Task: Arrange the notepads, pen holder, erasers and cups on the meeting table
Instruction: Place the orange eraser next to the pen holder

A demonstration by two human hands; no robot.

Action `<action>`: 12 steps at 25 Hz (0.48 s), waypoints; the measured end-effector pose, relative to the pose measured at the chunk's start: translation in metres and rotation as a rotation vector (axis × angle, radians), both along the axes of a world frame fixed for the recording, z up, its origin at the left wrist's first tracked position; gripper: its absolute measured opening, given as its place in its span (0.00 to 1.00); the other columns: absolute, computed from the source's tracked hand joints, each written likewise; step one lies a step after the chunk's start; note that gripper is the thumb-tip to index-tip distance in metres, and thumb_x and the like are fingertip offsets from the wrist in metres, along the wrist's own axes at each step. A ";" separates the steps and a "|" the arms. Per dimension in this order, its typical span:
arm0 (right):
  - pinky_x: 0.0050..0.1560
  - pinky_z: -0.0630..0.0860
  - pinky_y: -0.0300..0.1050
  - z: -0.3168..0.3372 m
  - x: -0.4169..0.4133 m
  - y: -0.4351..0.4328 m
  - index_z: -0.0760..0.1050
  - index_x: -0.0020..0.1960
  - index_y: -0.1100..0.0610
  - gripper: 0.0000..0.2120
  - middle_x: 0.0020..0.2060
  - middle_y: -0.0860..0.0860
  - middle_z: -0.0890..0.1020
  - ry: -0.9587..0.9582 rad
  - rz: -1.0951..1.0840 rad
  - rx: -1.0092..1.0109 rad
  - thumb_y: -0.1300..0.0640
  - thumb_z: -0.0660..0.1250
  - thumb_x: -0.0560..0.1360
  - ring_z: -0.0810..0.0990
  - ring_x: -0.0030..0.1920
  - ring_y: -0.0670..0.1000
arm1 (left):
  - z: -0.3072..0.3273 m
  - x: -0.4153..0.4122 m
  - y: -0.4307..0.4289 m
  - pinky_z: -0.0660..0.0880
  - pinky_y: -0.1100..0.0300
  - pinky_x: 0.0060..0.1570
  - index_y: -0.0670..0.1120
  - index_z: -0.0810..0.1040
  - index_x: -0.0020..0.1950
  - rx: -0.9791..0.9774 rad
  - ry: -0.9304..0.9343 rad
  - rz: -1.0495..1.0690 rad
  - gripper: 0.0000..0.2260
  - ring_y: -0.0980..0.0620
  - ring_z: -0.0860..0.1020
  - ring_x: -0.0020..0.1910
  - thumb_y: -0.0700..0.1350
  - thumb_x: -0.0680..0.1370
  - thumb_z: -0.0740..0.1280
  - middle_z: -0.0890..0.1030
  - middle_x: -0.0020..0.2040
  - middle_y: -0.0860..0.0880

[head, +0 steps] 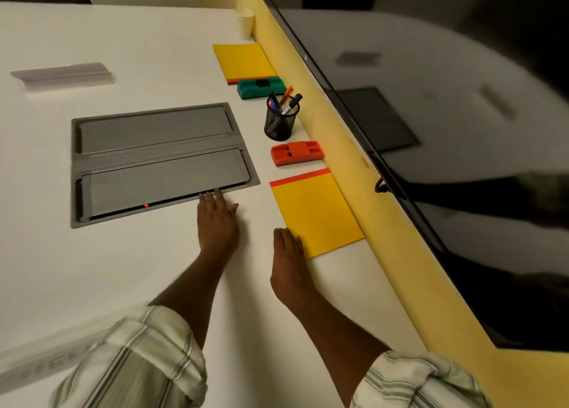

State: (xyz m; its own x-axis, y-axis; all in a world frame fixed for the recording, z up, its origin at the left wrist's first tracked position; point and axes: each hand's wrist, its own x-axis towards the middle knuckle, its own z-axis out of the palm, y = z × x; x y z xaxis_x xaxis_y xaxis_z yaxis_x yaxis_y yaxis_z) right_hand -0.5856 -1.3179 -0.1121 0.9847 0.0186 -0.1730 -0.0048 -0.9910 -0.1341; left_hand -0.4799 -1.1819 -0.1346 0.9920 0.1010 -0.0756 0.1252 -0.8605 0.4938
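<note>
Along the table's right edge lie, from far to near, a stack of paper cups [245, 22], a yellow notepad [243, 61], a green eraser [261, 86], a black mesh pen holder [280, 121] with several pens, an orange eraser [297, 152] and a second yellow notepad [315, 212]. My left hand [217, 220] rests flat on the white table [138, 269], fingertips at the grey cable box's near edge. My right hand [288, 253] lies flat beside the near notepad's lower left corner, touching its edge. Both hands hold nothing.
A grey recessed cable box [160, 158] with two lids sits in the table's middle, a red light showing at its near slot. A second grey flap [63, 75] lies far left. A yellow wall strip [363, 192] and a large dark screen [462, 130] border the right side.
</note>
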 end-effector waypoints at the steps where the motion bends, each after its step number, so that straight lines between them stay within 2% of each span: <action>1: 0.76 0.41 0.52 0.007 -0.007 0.000 0.42 0.77 0.63 0.35 0.77 0.59 0.50 -0.011 0.007 0.020 0.66 0.57 0.76 0.46 0.77 0.57 | 0.011 -0.013 -0.003 0.47 0.52 0.76 0.40 0.51 0.77 0.012 -0.021 -0.006 0.26 0.41 0.49 0.77 0.52 0.83 0.48 0.54 0.77 0.38; 4: 0.76 0.47 0.52 0.030 -0.025 0.007 0.48 0.77 0.63 0.33 0.76 0.58 0.56 -0.071 0.017 0.076 0.66 0.58 0.76 0.51 0.77 0.56 | 0.042 -0.058 -0.017 0.49 0.52 0.75 0.44 0.54 0.77 -0.066 -0.027 -0.012 0.24 0.42 0.49 0.77 0.52 0.83 0.49 0.54 0.78 0.40; 7: 0.74 0.56 0.50 0.057 -0.041 0.012 0.54 0.75 0.61 0.29 0.72 0.57 0.63 -0.106 0.017 0.068 0.65 0.58 0.76 0.59 0.74 0.56 | 0.077 -0.108 -0.028 0.52 0.52 0.75 0.44 0.60 0.75 -0.203 0.014 0.078 0.22 0.43 0.52 0.77 0.51 0.83 0.52 0.58 0.77 0.41; 12: 0.68 0.66 0.51 0.103 -0.085 0.021 0.58 0.72 0.60 0.27 0.69 0.57 0.67 -0.076 0.083 0.118 0.61 0.63 0.76 0.65 0.70 0.56 | 0.127 -0.186 -0.018 0.52 0.50 0.75 0.44 0.70 0.70 -0.115 -0.141 0.132 0.20 0.42 0.51 0.77 0.51 0.82 0.55 0.62 0.75 0.39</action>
